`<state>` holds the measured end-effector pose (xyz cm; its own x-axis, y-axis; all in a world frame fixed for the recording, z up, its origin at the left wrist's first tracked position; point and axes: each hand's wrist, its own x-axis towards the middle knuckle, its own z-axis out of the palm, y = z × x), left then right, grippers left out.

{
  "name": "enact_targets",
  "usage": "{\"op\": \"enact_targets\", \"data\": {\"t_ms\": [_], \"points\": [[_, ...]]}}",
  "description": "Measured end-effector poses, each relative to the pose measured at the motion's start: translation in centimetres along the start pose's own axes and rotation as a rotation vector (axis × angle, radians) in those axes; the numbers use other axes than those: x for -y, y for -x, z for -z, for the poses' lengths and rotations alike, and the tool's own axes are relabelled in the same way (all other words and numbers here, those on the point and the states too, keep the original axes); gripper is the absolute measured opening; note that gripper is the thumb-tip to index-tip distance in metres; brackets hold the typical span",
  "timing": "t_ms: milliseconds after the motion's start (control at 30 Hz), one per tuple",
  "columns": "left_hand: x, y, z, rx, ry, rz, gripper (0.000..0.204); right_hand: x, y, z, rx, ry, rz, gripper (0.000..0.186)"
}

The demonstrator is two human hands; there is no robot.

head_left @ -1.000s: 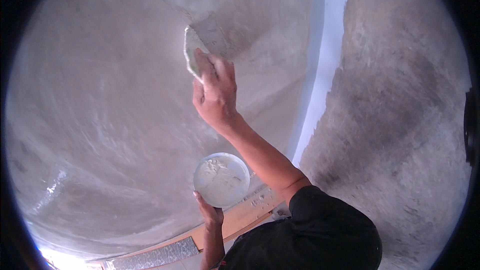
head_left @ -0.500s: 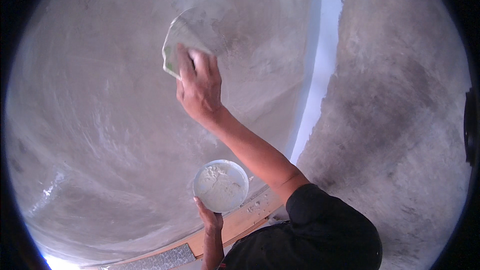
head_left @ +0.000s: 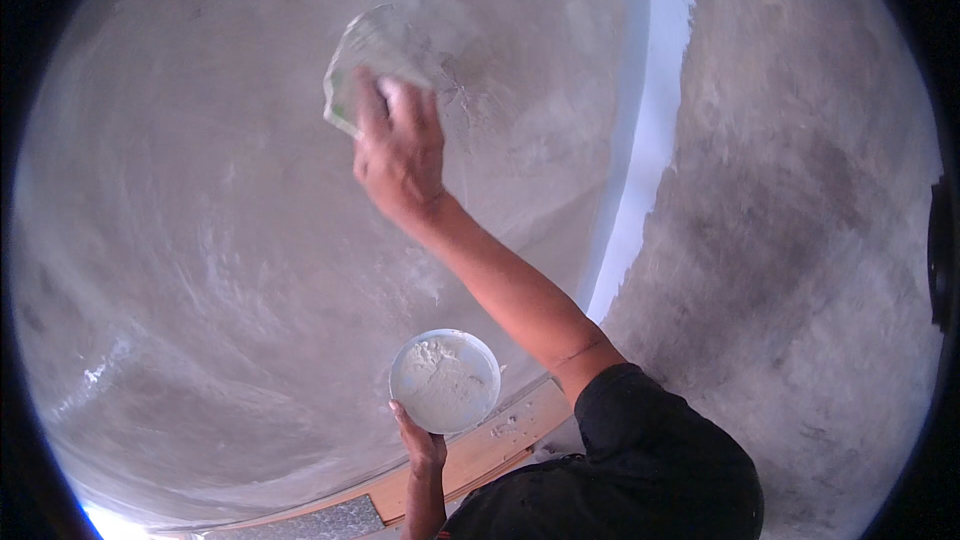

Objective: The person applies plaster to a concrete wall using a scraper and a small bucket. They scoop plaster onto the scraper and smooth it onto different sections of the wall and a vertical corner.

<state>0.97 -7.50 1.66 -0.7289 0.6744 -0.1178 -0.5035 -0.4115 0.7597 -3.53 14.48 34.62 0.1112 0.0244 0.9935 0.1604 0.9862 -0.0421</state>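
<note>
My right hand (head_left: 400,145) reaches out over the grey wall, its fingers closed on a flat, pale putty spreader (head_left: 372,48) with a curved edge and a green patch. The spreader lies against or very close to the wall; I cannot tell which. Lower down, my left hand (head_left: 422,440) grips the rim and underside of a round white bowl (head_left: 396,380). Lumpy, off-white putty (head_left: 445,375) covers much of the bowl's inside. The left fingers are mostly hidden beneath it.
The grey wall (head_left: 250,230) is streaked and patchy. A pale blue-white vertical strip (head_left: 650,130) divides it from another mottled wall (head_left: 790,240) at the right. Below the bowl runs an orange-brown ledge (head_left: 480,460) with crumbs, beside a speckled grey panel (head_left: 310,522).
My right hand and the spreader have shifted slightly upward in the view. The bowl in my left hand sits a little lower and to the right.
</note>
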Motion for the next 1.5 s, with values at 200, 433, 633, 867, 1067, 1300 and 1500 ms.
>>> {"op": "enact_targets", "data": {"t_ms": [200,433,633,867,1067,1300,1500], "points": [[0.1,0.2,0.5,-0.029,0.011,-0.005,0.072,-0.7,-1.4,1.0,0.002,0.049,-0.041,0.05],[-0.3,0.1,0.2,-0.016,0.01,0.002,0.073,-0.7,-3.7,2.8,0.094,-0.145,0.171,0.049],[0.2,-0.3,0.7,-0.01,0.039,-0.012,0.074,0.4,-7.4,-2.3,0.01,0.02,0.34,0.043],[0.4,0.1,0.2,-0.053,0.083,-0.002,0.073,0.4,-6.2,-1.4,-0.006,0.043,0.408,0.041],[0.9,-0.4,1.0,0.011,0.106,-0.014,0.074,1.7,-4.9,-1.9,0.055,-0.178,0.515,0.041],[1.7,-0.4,0.7,-0.039,0.131,-0.026,0.074,-0.2,-6.2,-2.6,0.086,0.049,0.536,0.04],[2.0,0.0,0.2,-0.065,0.125,-0.017,0.077,-1.7,-9.3,-0.4,0.01,0.052,0.442,0.038]]}}
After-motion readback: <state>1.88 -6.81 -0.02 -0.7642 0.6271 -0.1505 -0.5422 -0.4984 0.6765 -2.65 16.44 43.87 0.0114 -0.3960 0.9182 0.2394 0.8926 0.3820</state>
